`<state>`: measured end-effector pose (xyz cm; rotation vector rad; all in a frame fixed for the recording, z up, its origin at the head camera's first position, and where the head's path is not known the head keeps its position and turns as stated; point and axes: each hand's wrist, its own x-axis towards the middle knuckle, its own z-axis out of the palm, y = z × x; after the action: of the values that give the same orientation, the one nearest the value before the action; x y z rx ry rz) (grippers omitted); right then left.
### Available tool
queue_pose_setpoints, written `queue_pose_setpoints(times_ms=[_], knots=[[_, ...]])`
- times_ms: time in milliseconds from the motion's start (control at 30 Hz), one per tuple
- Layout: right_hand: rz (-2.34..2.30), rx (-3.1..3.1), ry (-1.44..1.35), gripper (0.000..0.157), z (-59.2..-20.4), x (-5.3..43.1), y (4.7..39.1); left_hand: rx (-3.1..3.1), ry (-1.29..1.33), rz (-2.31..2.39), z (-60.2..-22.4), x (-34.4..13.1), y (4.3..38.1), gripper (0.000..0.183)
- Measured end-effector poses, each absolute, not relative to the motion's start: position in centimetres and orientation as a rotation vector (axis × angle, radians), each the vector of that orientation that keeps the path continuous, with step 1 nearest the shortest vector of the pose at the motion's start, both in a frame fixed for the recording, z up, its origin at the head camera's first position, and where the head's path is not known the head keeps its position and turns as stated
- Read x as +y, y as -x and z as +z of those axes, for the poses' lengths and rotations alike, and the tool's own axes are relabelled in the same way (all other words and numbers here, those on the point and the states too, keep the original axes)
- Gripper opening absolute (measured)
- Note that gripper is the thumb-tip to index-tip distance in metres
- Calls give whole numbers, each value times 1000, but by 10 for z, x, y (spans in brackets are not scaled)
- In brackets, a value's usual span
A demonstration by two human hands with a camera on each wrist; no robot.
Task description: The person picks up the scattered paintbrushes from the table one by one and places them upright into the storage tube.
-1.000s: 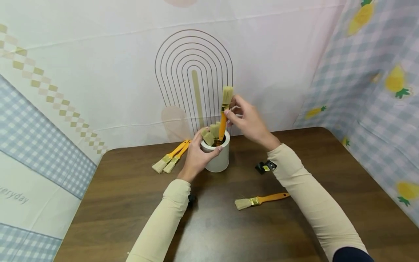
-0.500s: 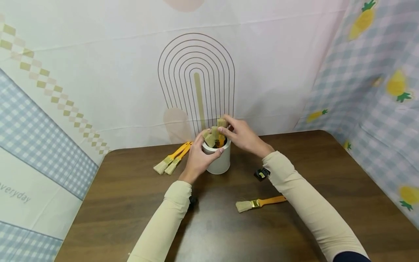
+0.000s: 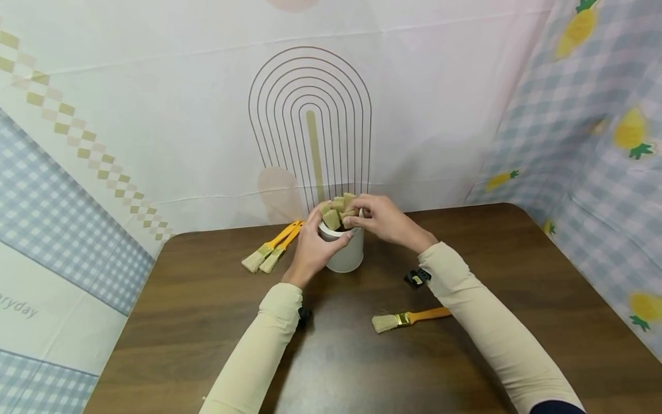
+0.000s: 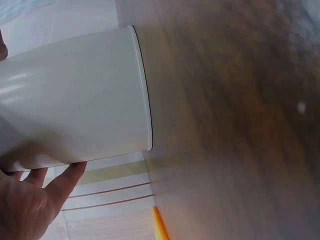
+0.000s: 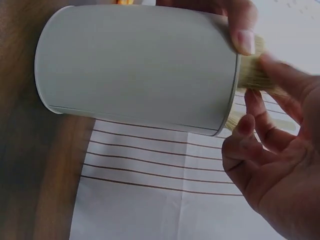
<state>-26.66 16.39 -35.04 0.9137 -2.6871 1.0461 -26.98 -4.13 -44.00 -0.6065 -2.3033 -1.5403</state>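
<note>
My left hand (image 3: 314,247) grips a white cylindrical can (image 3: 345,257) near its rim, thumb at the front and fingers round the left side. The can stands upright on the table, and its smooth wall (image 4: 75,95) fills much of the left wrist view. Several paintbrushes (image 3: 331,220) stand in it bristles up, their handles hidden inside. At the rim's right side my right hand (image 3: 385,221) pinches one brush by its pale bristles (image 5: 255,75) between thumb and fingers.
Two paintbrushes with orange handles (image 3: 279,237) lie left of the can on the brown wooden table (image 3: 331,356). Another paintbrush (image 3: 403,320) lies at the front, its handle end behind the right sleeve (image 3: 481,310). A patterned cloth (image 3: 196,115) hangs behind the table.
My right hand has lowered a paintbrush, handle first, from above the can into it, and has come down to the rim with the bristles. My left hand has stayed on the can.
</note>
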Motion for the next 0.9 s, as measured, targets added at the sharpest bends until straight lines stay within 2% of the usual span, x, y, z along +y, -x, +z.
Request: queue_pose_setpoints(times_ms=[333,567,733,900], knots=[[1166,-2726,-882,35,-346,185,256,-2328,596,-1495,-439,-44,271,80],[1239,-2900,-954,24,-335,239,229,-2302,589,-1518,-440,-42,270,78],[1331,-3013,-1066,15,-348,276,211,-2308,588,-1540,-441,-42,268,78],[1386,-3055,-1095,14,-368,303,197,-2312,582,-1526,-440,-41,270,79]])
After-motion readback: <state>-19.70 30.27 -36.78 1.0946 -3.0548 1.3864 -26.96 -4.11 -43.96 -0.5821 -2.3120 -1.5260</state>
